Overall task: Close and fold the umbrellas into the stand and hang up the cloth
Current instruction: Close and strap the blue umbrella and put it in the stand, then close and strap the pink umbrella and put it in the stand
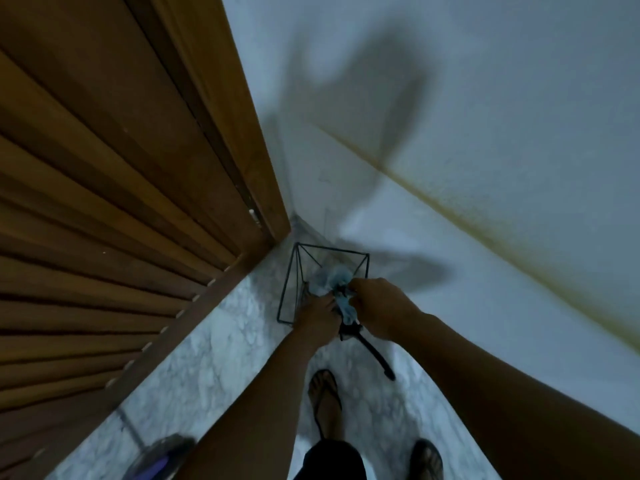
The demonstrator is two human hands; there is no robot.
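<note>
Over the black wire stand [294, 271] in the far corner, a light blue folding umbrella [341, 292] is gripped by the left hand [317, 322] and right hand [377, 308], its limp canopy judged best gathered against the stiff shaft.

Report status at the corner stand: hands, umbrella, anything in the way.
Both hands gripping: left hand and right hand on the light blue umbrella. Umbrella closed, partly inside the wire stand, black handle sticking out. Nothing blocking.
</note>
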